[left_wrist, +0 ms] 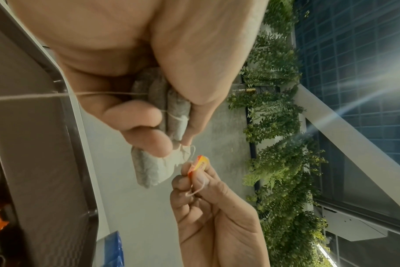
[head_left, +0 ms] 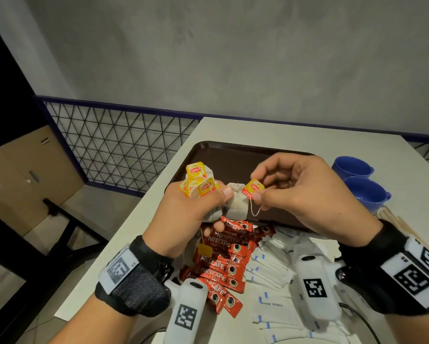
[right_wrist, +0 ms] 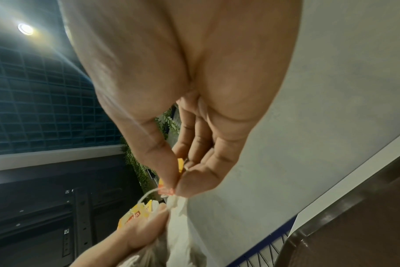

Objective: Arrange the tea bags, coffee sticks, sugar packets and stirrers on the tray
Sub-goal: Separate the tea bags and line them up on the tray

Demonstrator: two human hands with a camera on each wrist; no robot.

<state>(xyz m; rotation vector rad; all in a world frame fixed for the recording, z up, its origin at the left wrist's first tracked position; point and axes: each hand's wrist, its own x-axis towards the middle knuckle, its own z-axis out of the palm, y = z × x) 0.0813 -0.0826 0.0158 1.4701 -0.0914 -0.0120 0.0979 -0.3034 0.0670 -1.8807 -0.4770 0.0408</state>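
Note:
My left hand (head_left: 203, 202) grips a bunch of tea bags (head_left: 198, 184) with yellow Lipton tags, held above the near edge of the dark brown tray (head_left: 223, 155). In the left wrist view the grey bags (left_wrist: 169, 108) sit between thumb and curled fingers. My right hand (head_left: 258, 192) pinches the yellow-red tag (head_left: 252, 188) of one tea bag (head_left: 237, 204), whose string loops below. The right wrist view shows thumb and forefinger closed on that tag (right_wrist: 180, 165). Red Nescafe coffee sticks (head_left: 223, 259) and white sugar packets (head_left: 270, 271) lie on the table below my hands. Wooden stirrers (head_left: 392, 217) lie at the right.
Two blue cups (head_left: 357, 180) stand on the white table (head_left: 258, 130) right of the tray. The table's left edge drops off beside a black wire-mesh railing (head_left: 114, 147). One tea bag tag (head_left: 205, 250) hangs on its string over the coffee sticks.

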